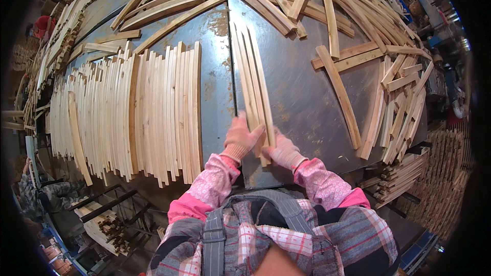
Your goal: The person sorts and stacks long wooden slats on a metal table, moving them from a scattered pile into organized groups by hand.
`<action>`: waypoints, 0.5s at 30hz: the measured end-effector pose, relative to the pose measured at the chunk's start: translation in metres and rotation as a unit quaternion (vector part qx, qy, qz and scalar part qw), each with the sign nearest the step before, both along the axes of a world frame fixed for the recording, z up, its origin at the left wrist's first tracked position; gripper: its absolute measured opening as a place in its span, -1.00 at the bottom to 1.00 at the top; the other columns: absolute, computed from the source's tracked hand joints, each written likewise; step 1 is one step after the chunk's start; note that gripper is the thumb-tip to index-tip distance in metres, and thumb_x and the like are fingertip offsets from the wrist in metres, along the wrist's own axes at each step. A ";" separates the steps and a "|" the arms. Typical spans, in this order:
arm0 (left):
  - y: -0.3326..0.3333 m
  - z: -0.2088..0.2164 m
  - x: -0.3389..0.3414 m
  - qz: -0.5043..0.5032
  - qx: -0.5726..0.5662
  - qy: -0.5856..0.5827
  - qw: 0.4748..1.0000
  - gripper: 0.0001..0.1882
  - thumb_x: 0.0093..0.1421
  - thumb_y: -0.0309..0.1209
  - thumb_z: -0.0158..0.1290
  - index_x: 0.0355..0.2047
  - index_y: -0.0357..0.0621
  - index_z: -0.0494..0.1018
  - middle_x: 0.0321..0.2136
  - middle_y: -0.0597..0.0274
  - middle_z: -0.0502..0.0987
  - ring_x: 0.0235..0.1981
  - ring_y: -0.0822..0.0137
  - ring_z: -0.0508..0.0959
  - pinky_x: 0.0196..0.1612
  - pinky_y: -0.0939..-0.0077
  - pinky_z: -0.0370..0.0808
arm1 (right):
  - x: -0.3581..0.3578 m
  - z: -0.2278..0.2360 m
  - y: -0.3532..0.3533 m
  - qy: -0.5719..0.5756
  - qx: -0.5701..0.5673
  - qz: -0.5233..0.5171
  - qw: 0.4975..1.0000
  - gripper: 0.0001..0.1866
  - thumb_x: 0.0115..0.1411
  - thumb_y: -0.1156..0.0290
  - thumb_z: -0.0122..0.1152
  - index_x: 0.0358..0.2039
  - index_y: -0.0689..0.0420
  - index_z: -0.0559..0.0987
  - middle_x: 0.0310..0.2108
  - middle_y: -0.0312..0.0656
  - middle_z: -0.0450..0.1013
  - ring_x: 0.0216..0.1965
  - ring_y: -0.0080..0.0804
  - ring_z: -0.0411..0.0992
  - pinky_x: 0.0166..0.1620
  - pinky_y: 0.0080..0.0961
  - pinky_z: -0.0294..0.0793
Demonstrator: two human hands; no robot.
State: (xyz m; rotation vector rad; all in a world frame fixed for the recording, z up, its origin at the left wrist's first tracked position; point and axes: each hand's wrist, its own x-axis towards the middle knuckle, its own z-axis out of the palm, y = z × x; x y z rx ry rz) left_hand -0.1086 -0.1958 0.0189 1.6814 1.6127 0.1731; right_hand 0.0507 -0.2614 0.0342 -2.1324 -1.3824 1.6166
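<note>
A small bundle of long pale wooden strips [254, 79] lies lengthwise on the dark metal table [296, 102], pointing away from me. My left hand [242, 136], in a light glove, presses along the bundle's left side, its thumb across the strips. On the right, near the close end, my gloved right hand [284, 150] grips the outer strip, its fingertips partly hidden by the wood. Both hands look slightly blurred. Left of them, a wide row of similar wooden strips [166, 107] lies side by side with uneven ends.
Loose wooden strips [332, 7] are heaped across the table's far side. A crossed pile of shorter pieces [401, 99] sits at the right, beside a lone strip [340, 97]. More stacked wood [404, 176] stands below the right edge. Another person [46, 194] is at the far left.
</note>
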 end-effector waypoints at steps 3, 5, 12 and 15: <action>0.020 -0.007 0.032 0.082 0.135 0.086 0.984 -0.24 0.06 -0.18 0.25 0.18 -0.35 0.28 -0.06 -0.27 0.49 -0.05 -0.10 0.56 0.06 0.15 0.50 | -0.001 0.033 0.024 -0.109 -0.030 0.187 0.976 -0.31 0.05 -0.01 0.29 0.14 0.11 0.46 0.02 0.14 0.50 0.04 0.14 0.48 0.13 -0.12 0.45; 0.040 -0.019 0.043 0.124 0.151 0.064 0.979 -0.26 0.04 -0.26 0.24 0.16 -0.38 0.26 -0.10 -0.22 0.52 -0.11 -0.04 0.58 0.00 0.22 0.54 | 0.020 0.050 0.067 -0.069 -0.030 0.256 0.964 -0.35 0.05 -0.04 0.27 0.02 0.19 0.55 0.01 0.18 0.50 0.06 0.11 0.47 0.13 -0.13 0.45; 0.043 0.008 -0.041 0.262 -0.291 -0.669 0.631 -0.38 0.08 -0.18 0.03 0.05 -0.42 0.39 -0.23 -0.06 0.60 -0.37 0.15 0.66 -0.34 0.34 0.69 | 0.116 0.017 0.293 -0.336 0.264 0.044 0.903 -0.43 0.26 0.10 0.27 0.16 0.16 0.40 0.05 0.06 0.48 0.11 0.00 0.46 0.14 -0.11 0.47; 0.036 0.024 -0.039 0.309 -0.233 -0.706 0.593 -0.27 0.06 -0.10 0.05 0.10 -0.47 0.36 -0.23 -0.08 0.59 -0.35 0.10 0.67 -0.33 0.33 0.69 | 0.118 0.001 0.368 -0.377 0.268 0.097 0.881 -0.22 0.17 0.02 0.33 0.28 0.18 0.31 0.10 0.08 0.45 0.17 0.01 0.41 0.19 -0.14 0.41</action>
